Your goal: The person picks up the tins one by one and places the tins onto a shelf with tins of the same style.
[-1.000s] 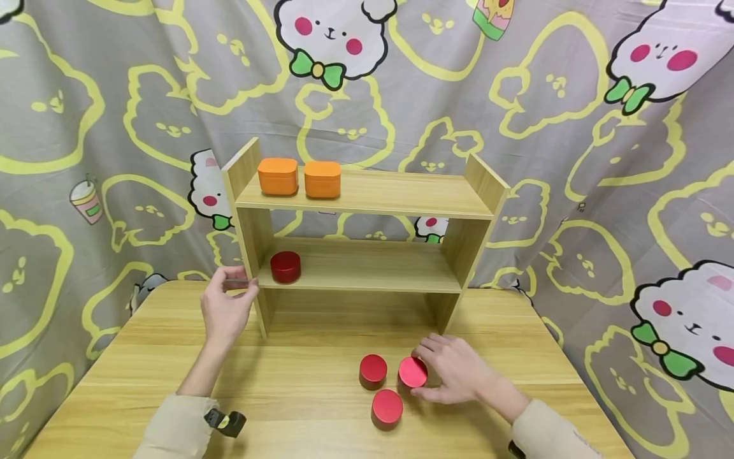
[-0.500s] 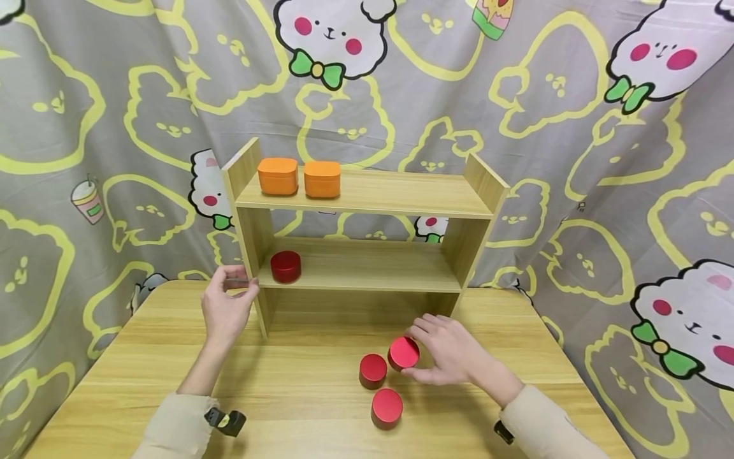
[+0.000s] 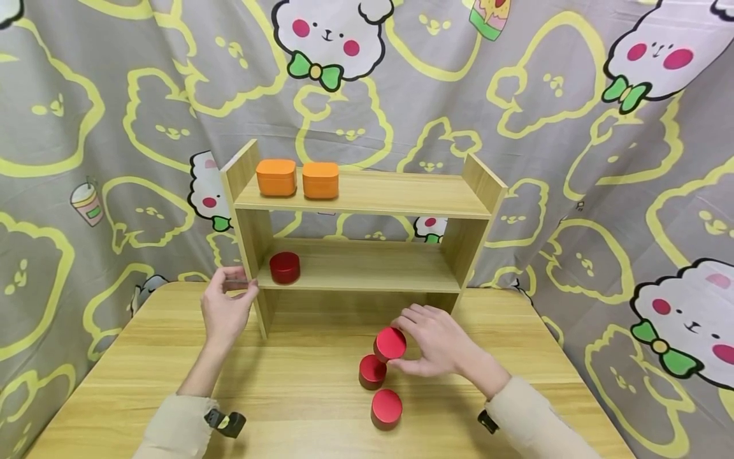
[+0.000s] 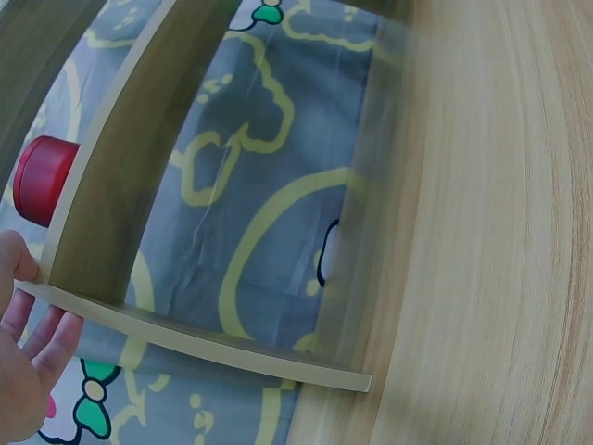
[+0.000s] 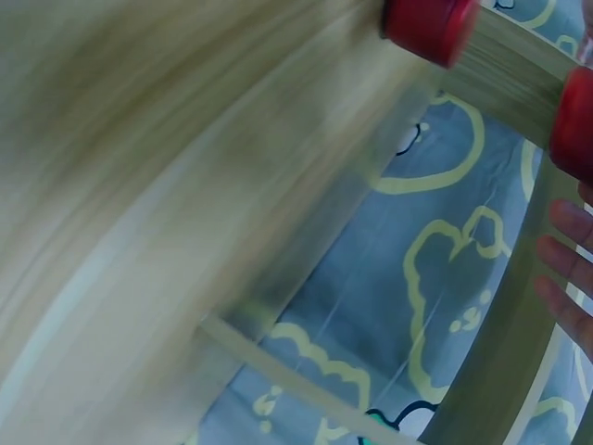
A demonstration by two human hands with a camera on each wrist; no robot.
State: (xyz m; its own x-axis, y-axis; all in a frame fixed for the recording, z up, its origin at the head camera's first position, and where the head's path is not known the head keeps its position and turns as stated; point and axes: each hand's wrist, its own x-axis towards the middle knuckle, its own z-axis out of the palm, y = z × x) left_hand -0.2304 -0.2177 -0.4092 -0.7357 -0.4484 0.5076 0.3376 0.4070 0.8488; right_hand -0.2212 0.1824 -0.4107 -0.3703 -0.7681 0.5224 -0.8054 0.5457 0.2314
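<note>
Right hand (image 3: 438,341) moved left and far, fingers (image 3: 414,321) pinching a red tin (image 3: 390,344) above the counter (image 3: 304,395), left hand (image 3: 225,309) still pinching the shelf (image 3: 367,264) at its left side

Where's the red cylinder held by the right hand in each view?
Head: held cylinder below centre, slightly right, in the right hand.
Left wrist: not in it; shelf cylinder is the red one there.
Right wrist: held cylinder at right edge, cut off.
Shared landmark: wooden shelf unit.
</note>
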